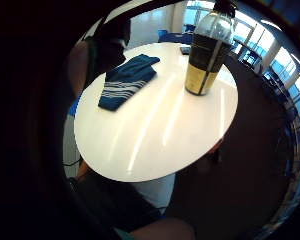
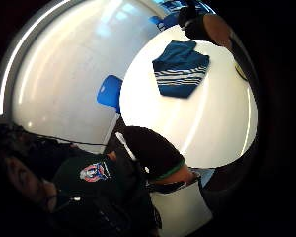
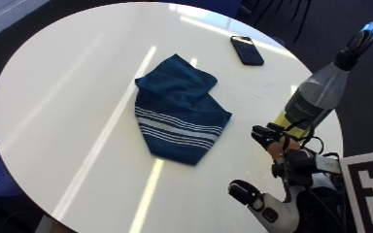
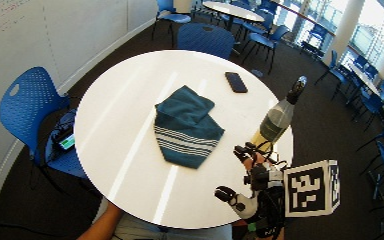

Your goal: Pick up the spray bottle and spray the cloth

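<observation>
A round white table (image 3: 57,97) carries a folded dark blue cloth with white stripes (image 3: 177,114) near its middle, lying flat with the striped end toward the near edge. At the table's right edge stands a clear plastic spray bottle holding yellowish liquid, with a dark label and a black nozzle (image 3: 315,97); it is upright and well apart from the cloth. A black phone (image 3: 246,50) lies flat on the far side of the table, between the cloth and the bottle's side.

The person's gloved right hand (image 3: 283,155) hovers at the near right edge of the table, just beside the base of the bottle and not touching it. Its fingers (image 3: 264,133) are extended toward the bottle and hold nothing; the grip is wide. In the little finger side palm view the bottle (image 1: 207,50) rises close in front of the palm, with the cloth (image 1: 125,80) farther off on the tabletop.
</observation>
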Action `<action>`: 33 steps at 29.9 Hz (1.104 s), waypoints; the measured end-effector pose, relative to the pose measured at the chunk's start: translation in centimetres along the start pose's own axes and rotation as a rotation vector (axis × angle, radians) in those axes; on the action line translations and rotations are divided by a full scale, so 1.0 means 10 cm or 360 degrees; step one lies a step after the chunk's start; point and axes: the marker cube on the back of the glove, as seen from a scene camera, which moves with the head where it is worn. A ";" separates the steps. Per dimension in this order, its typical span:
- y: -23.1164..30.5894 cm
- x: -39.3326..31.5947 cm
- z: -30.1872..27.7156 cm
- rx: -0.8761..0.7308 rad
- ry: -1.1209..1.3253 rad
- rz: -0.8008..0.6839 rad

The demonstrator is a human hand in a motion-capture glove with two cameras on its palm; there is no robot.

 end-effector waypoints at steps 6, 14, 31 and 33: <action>0.07 0.07 -0.06 0.0022 0.0017 0.0033; 0.07 0.12 -0.04 0.0052 -0.0012 0.0118; -0.07 0.04 0.16 0.0028 -0.0058 0.0102; -0.08 0.05 0.16 0.0043 -0.0057 0.0110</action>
